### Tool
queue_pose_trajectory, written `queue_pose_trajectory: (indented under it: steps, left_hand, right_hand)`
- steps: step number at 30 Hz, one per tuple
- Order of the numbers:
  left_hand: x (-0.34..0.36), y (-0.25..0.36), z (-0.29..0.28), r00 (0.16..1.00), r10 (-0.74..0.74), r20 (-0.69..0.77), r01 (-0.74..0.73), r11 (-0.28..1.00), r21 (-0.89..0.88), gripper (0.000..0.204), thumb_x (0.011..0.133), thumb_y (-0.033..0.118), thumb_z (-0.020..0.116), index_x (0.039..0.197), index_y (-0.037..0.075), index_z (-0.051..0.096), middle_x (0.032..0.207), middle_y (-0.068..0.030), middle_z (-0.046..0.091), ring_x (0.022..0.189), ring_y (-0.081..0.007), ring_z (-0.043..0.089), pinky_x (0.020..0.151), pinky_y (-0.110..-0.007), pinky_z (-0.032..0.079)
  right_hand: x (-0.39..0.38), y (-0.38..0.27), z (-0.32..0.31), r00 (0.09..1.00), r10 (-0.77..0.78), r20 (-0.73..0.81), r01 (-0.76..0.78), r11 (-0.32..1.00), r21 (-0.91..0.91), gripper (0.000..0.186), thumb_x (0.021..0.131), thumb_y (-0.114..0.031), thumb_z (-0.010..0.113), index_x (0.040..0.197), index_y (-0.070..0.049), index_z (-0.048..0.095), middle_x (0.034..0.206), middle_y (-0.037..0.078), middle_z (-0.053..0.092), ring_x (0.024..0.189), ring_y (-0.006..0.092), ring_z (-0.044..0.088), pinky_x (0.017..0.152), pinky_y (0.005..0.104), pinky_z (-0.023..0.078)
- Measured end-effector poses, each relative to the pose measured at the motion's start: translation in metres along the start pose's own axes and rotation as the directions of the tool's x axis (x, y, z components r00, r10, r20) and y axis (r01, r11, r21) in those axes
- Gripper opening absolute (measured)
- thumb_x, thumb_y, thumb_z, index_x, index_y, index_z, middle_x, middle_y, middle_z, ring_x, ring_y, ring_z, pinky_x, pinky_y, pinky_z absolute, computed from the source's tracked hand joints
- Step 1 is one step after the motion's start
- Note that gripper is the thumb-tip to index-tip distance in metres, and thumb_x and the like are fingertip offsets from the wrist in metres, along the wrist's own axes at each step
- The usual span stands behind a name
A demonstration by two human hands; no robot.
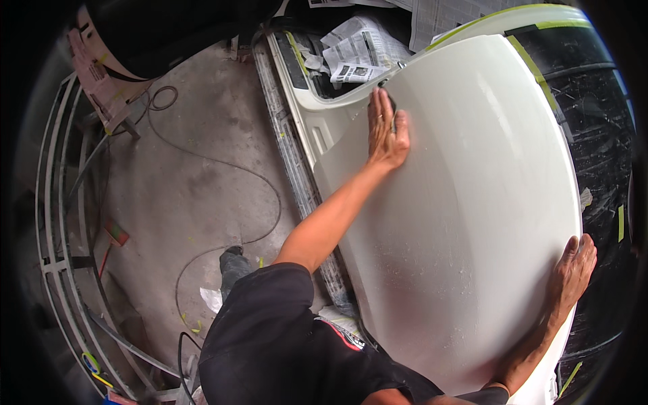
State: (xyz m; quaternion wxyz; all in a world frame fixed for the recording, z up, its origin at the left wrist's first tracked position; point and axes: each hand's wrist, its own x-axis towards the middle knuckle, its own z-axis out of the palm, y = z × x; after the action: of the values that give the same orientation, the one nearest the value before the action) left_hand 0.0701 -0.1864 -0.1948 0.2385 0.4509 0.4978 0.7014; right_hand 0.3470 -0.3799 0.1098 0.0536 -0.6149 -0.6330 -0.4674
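Observation:
A large, curved white car body panel (466, 182) lies before me, with whitish specks and streaks on its lower part. My left hand (388, 138) presses on its upper left edge, fingers straight and side by side. Something dark and flat, like a small pad (393, 106), shows between its fingers and thumb; the palm hides most of it. Just beyond the fingertips sits a small dark fitting (383, 84). My right hand (576, 266) rests at the panel's right edge, fingers stretched out and holding nothing.
Printed newspaper (361, 47) covers the opening at the top. Black plastic sheeting (594, 135) with yellow-green tape (530, 64) borders the panel's right side. A hose (229, 164) winds over the concrete floor (196, 189). At left stand a metal frame (57, 202) and a paper-masked dark part (169, 34).

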Motion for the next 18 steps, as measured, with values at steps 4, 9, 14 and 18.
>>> queue_pose_trajectory:
  steps: [4,9,14,18]
  left_hand:
    - [-0.065,-0.136,-0.004,0.839,-0.540,0.064,0.544,0.829,-0.132,0.072,0.105,0.045,0.017,0.155,-0.004,0.001,0.162,-0.0249,0.000,0.152,-0.0352,-0.004,0.123,-0.043,-0.001]
    - [-0.072,-0.214,-0.012,0.801,-0.594,0.076,0.595,0.803,0.016,0.072,0.104,0.047,0.015,0.155,-0.003,0.001,0.163,-0.0230,-0.005,0.151,-0.0341,-0.007,0.123,-0.042,0.000]
    - [-0.059,-0.213,-0.006,0.621,-0.783,0.021,0.780,0.621,0.082,0.074,0.104,0.048,0.013,0.154,-0.006,0.004,0.162,-0.0243,-0.007,0.151,-0.0358,-0.008,0.123,-0.044,-0.001]
    - [-0.098,-0.185,-0.002,0.719,-0.695,0.006,0.688,0.714,0.131,0.076,0.104,0.047,0.016,0.152,-0.011,0.004,0.160,-0.0280,-0.010,0.150,-0.0395,-0.008,0.123,-0.046,0.001]
  right_hand:
    - [-0.001,-0.005,-0.011,1.000,0.004,-0.003,-0.004,0.999,-0.034,0.054,0.107,-0.042,0.031,0.124,0.005,0.052,0.118,0.023,0.056,0.115,0.0404,0.050,0.100,0.0466,0.038]
    - [-0.003,-0.010,-0.018,0.999,0.003,-0.048,-0.004,0.999,-0.037,0.054,0.106,-0.042,0.034,0.126,0.005,0.052,0.120,0.023,0.056,0.116,0.0408,0.050,0.101,0.0469,0.038]
    - [0.001,-0.005,-0.014,0.999,0.026,0.019,-0.026,1.000,0.004,0.059,0.106,-0.046,0.032,0.128,0.005,0.051,0.122,0.024,0.055,0.116,0.0415,0.050,0.100,0.0474,0.038]
    - [0.000,-0.013,-0.013,0.999,0.028,-0.040,-0.028,1.000,0.004,0.061,0.105,-0.048,0.031,0.129,0.005,0.050,0.122,0.025,0.055,0.116,0.0418,0.050,0.101,0.0476,0.038]
